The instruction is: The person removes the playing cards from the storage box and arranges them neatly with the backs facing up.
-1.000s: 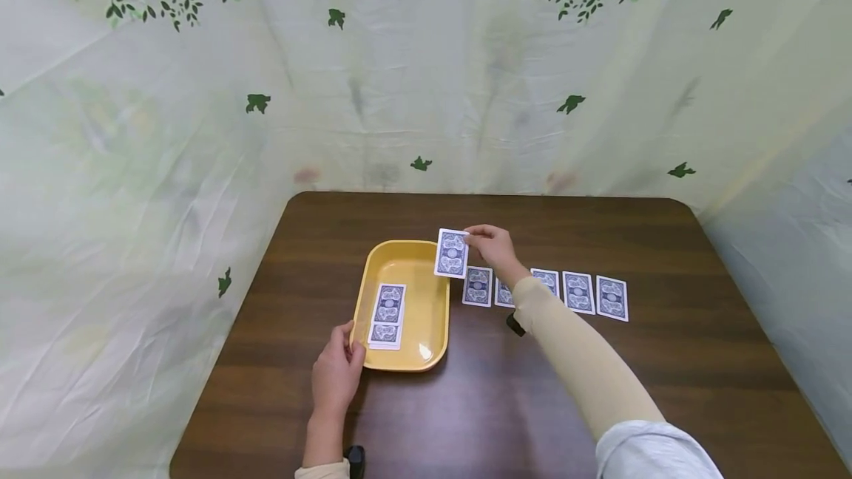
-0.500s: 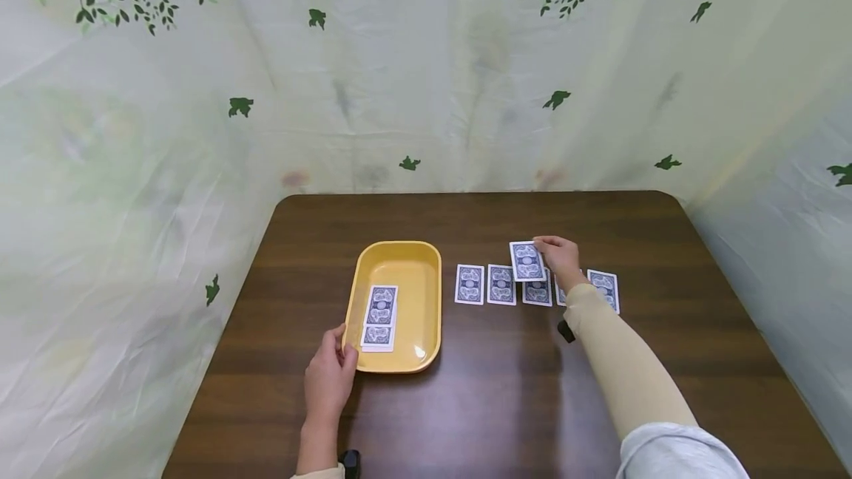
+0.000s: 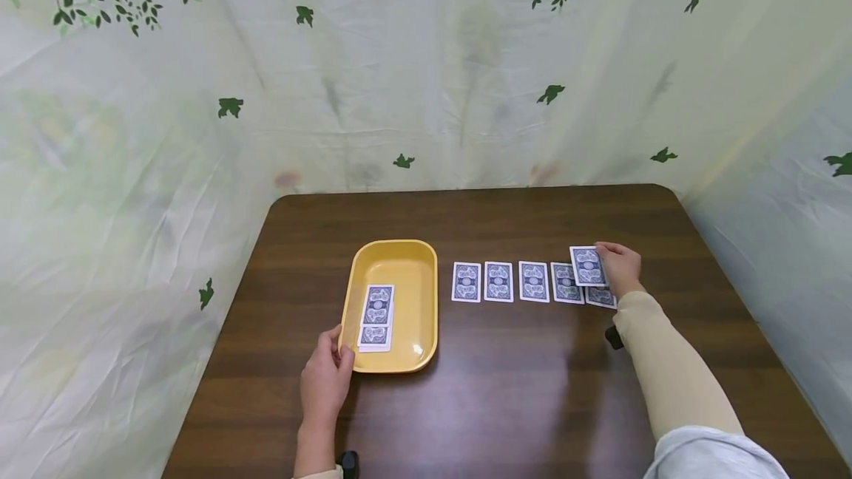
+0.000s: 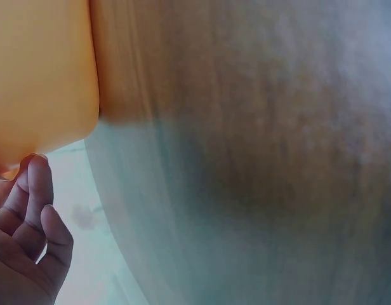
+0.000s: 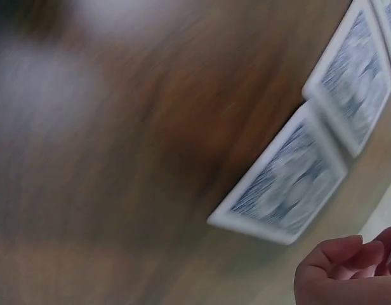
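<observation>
My right hand [image 3: 620, 268] pinches a blue-backed playing card [image 3: 587, 267] by its right edge, face down. That card overlaps the right end of a row of playing cards [image 3: 498, 282] and partly covers the last card [image 3: 602, 299]. Blurred cards [image 5: 287, 181] from the row lie beside the hand in the right wrist view. At the lower left corner of a yellow tray [image 3: 416, 316], my left hand [image 3: 325, 372] holds the rim between thumb and fingers. Inside the tray two overlapping stacks of face-down playing cards [image 3: 376, 318] lie on the left side.
The dark wooden table [image 3: 499, 390] carries the tray and the cards. Behind it hangs a pale curtain [image 3: 466, 80] with leaf prints, close along the table's back edge.
My right hand has carried the pinched card from the tray's upper right corner rightward along the row to its right end. The left hand keeps its hold on the tray.
</observation>
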`<state>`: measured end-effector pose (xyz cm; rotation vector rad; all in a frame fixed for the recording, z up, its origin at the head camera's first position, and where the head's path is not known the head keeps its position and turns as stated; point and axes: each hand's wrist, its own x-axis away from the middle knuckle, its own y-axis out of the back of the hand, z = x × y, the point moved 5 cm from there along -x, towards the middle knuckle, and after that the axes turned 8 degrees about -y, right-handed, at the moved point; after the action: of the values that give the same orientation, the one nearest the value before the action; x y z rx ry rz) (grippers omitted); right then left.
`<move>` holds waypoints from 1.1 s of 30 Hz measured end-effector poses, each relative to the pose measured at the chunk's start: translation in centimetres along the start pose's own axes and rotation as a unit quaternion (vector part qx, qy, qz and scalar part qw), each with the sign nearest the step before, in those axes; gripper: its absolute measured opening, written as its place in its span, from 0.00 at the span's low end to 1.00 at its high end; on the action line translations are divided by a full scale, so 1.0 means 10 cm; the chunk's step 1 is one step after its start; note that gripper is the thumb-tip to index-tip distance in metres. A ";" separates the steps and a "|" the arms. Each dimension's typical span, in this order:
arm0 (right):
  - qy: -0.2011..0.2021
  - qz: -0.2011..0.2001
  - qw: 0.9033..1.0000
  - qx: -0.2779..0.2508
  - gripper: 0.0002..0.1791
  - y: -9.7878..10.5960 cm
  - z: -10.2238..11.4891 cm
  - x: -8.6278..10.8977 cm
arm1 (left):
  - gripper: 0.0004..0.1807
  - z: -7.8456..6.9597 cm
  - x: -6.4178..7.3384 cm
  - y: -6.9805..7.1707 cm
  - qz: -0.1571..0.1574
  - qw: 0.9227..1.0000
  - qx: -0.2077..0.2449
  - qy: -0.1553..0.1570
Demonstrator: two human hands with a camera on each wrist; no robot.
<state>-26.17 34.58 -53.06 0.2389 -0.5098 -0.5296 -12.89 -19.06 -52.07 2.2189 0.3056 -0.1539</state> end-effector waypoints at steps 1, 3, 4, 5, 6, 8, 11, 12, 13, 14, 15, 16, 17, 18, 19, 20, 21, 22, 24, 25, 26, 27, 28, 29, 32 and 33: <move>-0.001 -0.005 1.000 -0.003 0.22 0.05 -0.03 -0.02 | 0.22 0.00 0.00 0.00 0.003 1.000 0.001 0.002; -0.009 -0.017 1.000 -0.010 0.21 0.16 -0.09 -0.04 | 0.22 -0.01 0.01 -0.01 0.006 1.000 0.002 0.005; -0.013 -0.024 1.000 -0.009 0.21 0.22 -0.13 -0.05 | 0.22 -0.01 0.01 -0.02 0.006 1.000 0.002 0.006; -0.021 -0.028 0.999 -0.011 0.21 0.27 -0.16 -0.06 | 0.22 -0.01 0.01 -0.02 0.006 1.000 0.003 0.006; -0.032 -0.032 0.999 -0.013 0.21 0.32 -0.20 -0.07 | 0.22 -0.01 0.01 -0.02 0.007 1.000 0.002 0.006; -0.049 -0.043 0.998 -0.011 0.22 0.41 -0.26 -0.08 | 0.22 -0.01 0.01 -0.02 0.004 1.000 0.002 0.005; -0.066 -0.050 0.997 -0.004 0.22 0.52 -0.33 -0.11 | 0.22 0.00 0.01 -0.01 0.003 1.000 0.003 0.005; -0.068 -0.051 0.996 -0.003 0.23 0.55 -0.34 -0.12 | 0.22 0.00 0.01 -0.01 0.004 1.000 0.003 0.005; -0.069 -0.051 0.996 0.003 0.23 0.58 -0.35 -0.13 | 0.22 0.00 0.00 -0.01 0.004 1.000 0.004 0.006; -0.070 -0.051 0.996 0.010 0.23 0.60 -0.36 -0.14 | 0.22 0.00 0.00 -0.01 0.005 1.000 0.005 0.007; -0.070 -0.050 0.996 0.017 0.23 0.63 -0.36 -0.14 | 0.22 0.00 0.00 0.00 0.006 1.000 0.005 0.008; -0.067 -0.052 0.996 0.031 0.23 0.65 -0.37 -0.15 | 0.22 0.00 0.00 0.00 0.006 1.000 0.005 0.008; -0.064 -0.054 0.995 0.046 0.24 0.67 -0.37 -0.16 | 0.22 0.00 0.00 0.00 0.007 1.000 0.004 0.009; -0.062 -0.057 0.995 0.060 0.24 0.69 -0.37 -0.16 | 0.22 0.00 0.00 0.00 0.007 1.000 0.004 0.009; -0.061 -0.058 0.994 0.076 0.24 0.70 -0.38 -0.16 | 0.22 0.00 0.00 -0.01 0.008 1.000 0.003 0.010; -0.059 -0.059 0.992 0.090 0.25 0.71 -0.38 -0.16 | 0.22 0.00 -0.01 -0.01 0.008 1.000 0.002 0.011; -0.057 -0.058 0.991 0.102 0.25 0.72 -0.39 -0.16 | 0.22 0.00 -0.01 -0.01 0.008 1.000 0.002 0.012; -0.054 -0.058 0.990 0.116 0.25 0.72 -0.40 -0.17 | 0.22 0.00 -0.01 -0.01 0.007 1.000 0.001 0.012; -0.052 -0.052 0.989 0.130 0.26 0.70 -0.42 -0.17 | 0.22 0.00 0.00 0.00 0.006 1.000 0.000 0.012; -0.048 -0.049 0.988 0.140 0.26 0.70 -0.43 -0.18 | 0.22 0.00 0.00 0.00 0.005 1.000 0.000 0.010; -0.042 -0.047 0.987 0.150 0.26 0.69 -0.44 -0.18 | 0.22 -0.01 0.00 0.00 0.002 1.000 -0.001 0.007; -0.034 -0.047 0.985 0.160 0.26 0.68 -0.45 -0.18 | 0.22 -0.01 0.00 0.00 0.000 1.000 -0.001 0.005; -0.027 -0.047 0.984 0.171 0.26 0.68 -0.46 -0.18 | 0.21 -0.01 0.00 0.00 -0.002 1.000 -0.002 0.003; -0.020 -0.047 0.982 0.182 0.26 0.66 -0.46 -0.17 | 0.21 0.00 0.00 0.01 -0.003 1.000 -0.003 0.002; -0.001 -0.054 0.976 0.212 0.26 0.61 -0.44 -0.14 | 0.21 0.01 0.00 0.02 -0.003 1.000 -0.005 0.001; 0.000 -0.058 0.974 0.220 0.26 0.60 -0.43 -0.12 | 0.21 0.01 0.00 0.03 -0.002 1.000 -0.006 0.002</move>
<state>-22.32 40.63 -55.18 0.6961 -0.6123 -0.5262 -12.81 -19.32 -51.97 2.2075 0.3130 -0.1500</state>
